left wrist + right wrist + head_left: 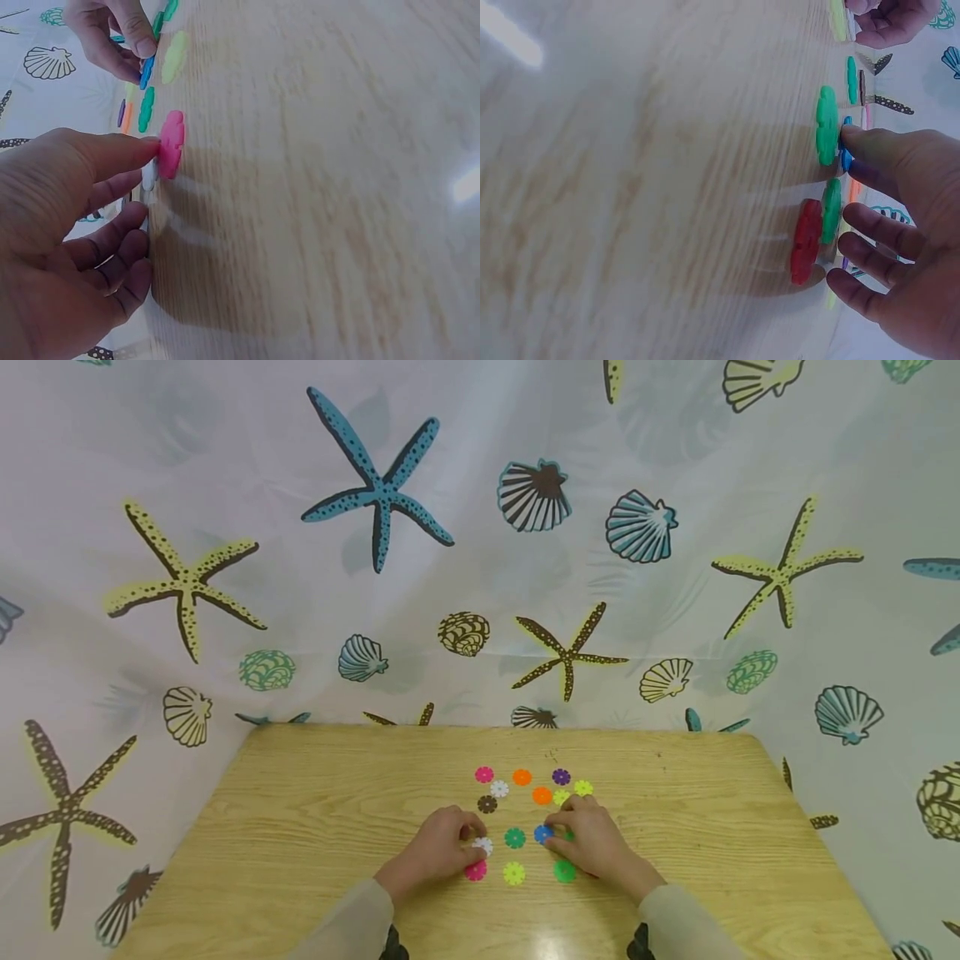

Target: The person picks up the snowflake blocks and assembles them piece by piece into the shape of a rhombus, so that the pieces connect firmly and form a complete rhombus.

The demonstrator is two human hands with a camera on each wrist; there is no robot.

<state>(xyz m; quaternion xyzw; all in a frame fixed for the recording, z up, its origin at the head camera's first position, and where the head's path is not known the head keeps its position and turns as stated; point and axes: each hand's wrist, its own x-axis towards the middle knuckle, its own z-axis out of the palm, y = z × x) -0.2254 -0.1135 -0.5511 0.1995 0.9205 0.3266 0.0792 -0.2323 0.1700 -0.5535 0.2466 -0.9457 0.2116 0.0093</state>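
Note:
Flat notched plastic discs, like snowflake building discs, lie on the wooden table. My left hand [438,846] pinches a white disc [484,845] between thumb and index finger, its other fingers loosely bent. Beside that thumb lies a pink disc [172,146]. Over on the right, my right hand [592,839] pinches a blue disc [542,834] with thumb and index finger. A dark green disc [514,838] sits between the two hands. Near my right hand are a bright green disc [826,126], a second green one [831,210] and a red disc [805,241], partly hidden in the head view.
Beyond the hands lie more discs: pink [484,774], orange [522,777], purple [561,777], brown [487,804] and yellow [583,787]. A yellow disc [513,873] is nearer the front. Patterned cloth [450,568] hangs behind the table [315,810].

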